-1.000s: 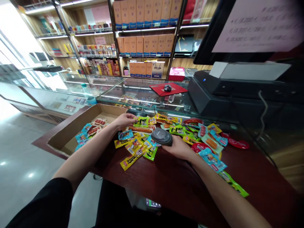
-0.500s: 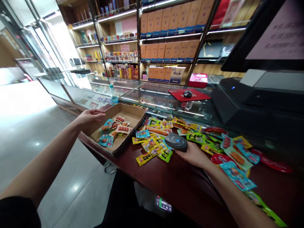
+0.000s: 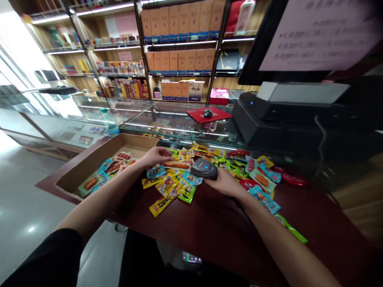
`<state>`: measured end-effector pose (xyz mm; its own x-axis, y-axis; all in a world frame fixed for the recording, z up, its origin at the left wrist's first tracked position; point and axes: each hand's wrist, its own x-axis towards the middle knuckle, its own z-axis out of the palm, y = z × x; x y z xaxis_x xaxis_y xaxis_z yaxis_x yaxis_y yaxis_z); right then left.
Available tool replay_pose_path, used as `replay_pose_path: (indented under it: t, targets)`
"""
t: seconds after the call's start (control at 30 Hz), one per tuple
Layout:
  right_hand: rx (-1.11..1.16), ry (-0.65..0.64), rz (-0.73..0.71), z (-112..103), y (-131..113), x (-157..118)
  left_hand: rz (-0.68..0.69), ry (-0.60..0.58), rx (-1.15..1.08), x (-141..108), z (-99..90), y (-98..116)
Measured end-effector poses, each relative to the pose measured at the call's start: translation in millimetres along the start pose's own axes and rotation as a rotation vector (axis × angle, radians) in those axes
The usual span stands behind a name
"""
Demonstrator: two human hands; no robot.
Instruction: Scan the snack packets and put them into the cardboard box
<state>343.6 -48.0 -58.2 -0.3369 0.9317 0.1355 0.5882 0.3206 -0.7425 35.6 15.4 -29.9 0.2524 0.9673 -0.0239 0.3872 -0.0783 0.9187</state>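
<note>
**Right hand [image 3: 226,184] gripping handheld barcode scanner [image 3: 204,169], left hand [image 3: 155,156] open**

Dark red counter [image 3: 227,227] under both hands, bare and open toward its near edge, below and between the forearms. Cardboard box [image 3: 89,163] just left of the left hand, near wall beside the wrist. Snack packets [image 3: 167,187] heaped between the hands and spreading past the right. Left hand palm down, grasping nothing, fingertips just beside a packaged sausage [image 3: 176,164]. Right fingers curled firmly under the scanner.
</note>
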Motion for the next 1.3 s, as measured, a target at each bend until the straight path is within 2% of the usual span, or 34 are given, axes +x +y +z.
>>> replay_pose_path:
  t: [0.07, 0.17, 0.33, 0.4, 0.5, 0.57, 0.7, 0.87, 1.0, 1.2, 1.3]
  targets:
    - [-0.013, 0.008, 0.024, -3.0, 0.7, 1.0, 0.053, -0.035, 0.051, 15.6, 17.2, -8.3]
    - [-0.013, 0.018, 0.057, -5.9, 2.7, 2.5, 0.116, -0.022, 0.140, 23.7, 27.1, -20.9]
    - [0.001, 0.017, 0.067, -2.2, 12.5, 4.4, 0.140, 0.033, 0.301, 12.1, 22.5, -29.8]
    - [-0.011, 0.016, 0.068, 1.0, 15.6, 4.7, 0.193, 0.045, 0.429, 7.4, 21.0, -30.4]
    - [-0.030, 0.001, 0.068, 4.4, 16.3, 4.6, 0.300, -0.003, 0.675, 5.0, 20.0, -33.8]
    - [-0.041, 0.002, 0.080, 5.1, 14.9, 4.2, 0.321, -0.055, 0.785, 5.6, 19.6, -37.9]
    - [-0.072, 0.005, 0.106, 5.8, 14.5, 3.8, 0.284, -0.100, 0.874, 6.7, 19.5, -41.4]
    - [-0.035, -0.024, 0.080, 7.9, 18.3, 4.3, 0.322, -0.123, 0.963, 4.5, 20.9, -31.9]
    - [-0.011, -0.028, 0.072, 5.8, 15.6, 4.2, 0.328, -0.093, 0.912, 3.5, 18.3, -24.4]
    - [-0.065, -0.011, 0.062, -0.7, 6.1, 3.9, 0.171, 0.128, 0.521, 8.3, 13.8, -16.2]
    - [-0.082, 0.012, 0.061, -2.8, 4.7, 3.9, 0.107, 0.135, 0.334, 8.3, 12.7, -13.1]
